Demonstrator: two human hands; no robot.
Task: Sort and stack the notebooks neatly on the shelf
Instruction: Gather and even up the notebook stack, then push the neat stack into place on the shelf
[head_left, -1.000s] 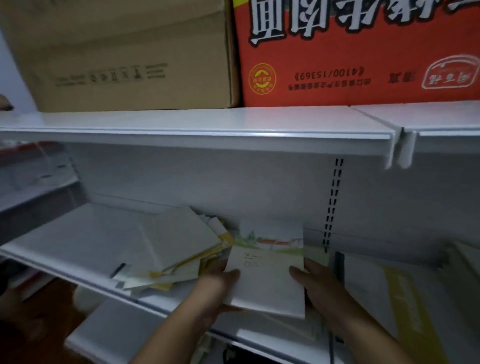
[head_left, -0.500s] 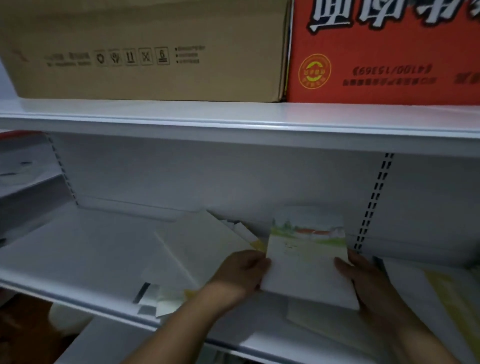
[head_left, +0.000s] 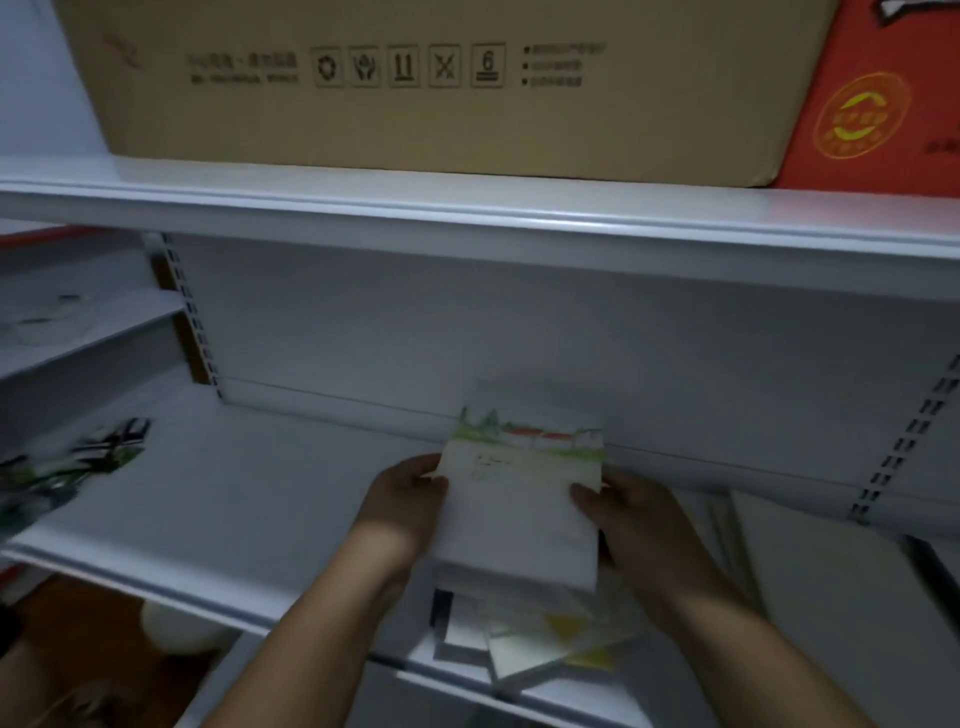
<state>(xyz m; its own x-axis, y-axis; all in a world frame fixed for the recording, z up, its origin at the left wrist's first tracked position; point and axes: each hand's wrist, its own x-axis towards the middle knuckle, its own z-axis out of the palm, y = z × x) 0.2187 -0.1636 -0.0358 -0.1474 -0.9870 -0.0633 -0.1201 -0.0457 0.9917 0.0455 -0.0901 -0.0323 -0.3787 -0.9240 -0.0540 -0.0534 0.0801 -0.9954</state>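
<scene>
So the top shelf (head_left: 467, 208) carries two cartons: a plain brown cardboard box (head_left: 441, 114) and, touching it on the right, a red box (head_left: 878, 104). Both are closed up, so no telling what's inside. The brown one has a row of handling symbols printed on its face, with a "6" in the last square. The lines of text beside them are too blurry to read, same with the yellow round stamp on the red one. On the lower shelf (head_left: 249, 493), the left hand (head_left: 410, 504) and right hand (head_left: 634, 519) both hold a white notebook (head_left: 519, 514), one on each side edge, thumbs on the cover. The cover has a green landscape strip with a bit of red along the top. It's tilted up and sits right over a messy pile of notebooks (head_left: 535, 649) at the shelf's front edge. More pale notebooks (head_left: 810, 582) lie toward the right end. Over at the left end there's what looks like green-and-black packets (head_left: 78, 462), pretty smeared.
</scene>
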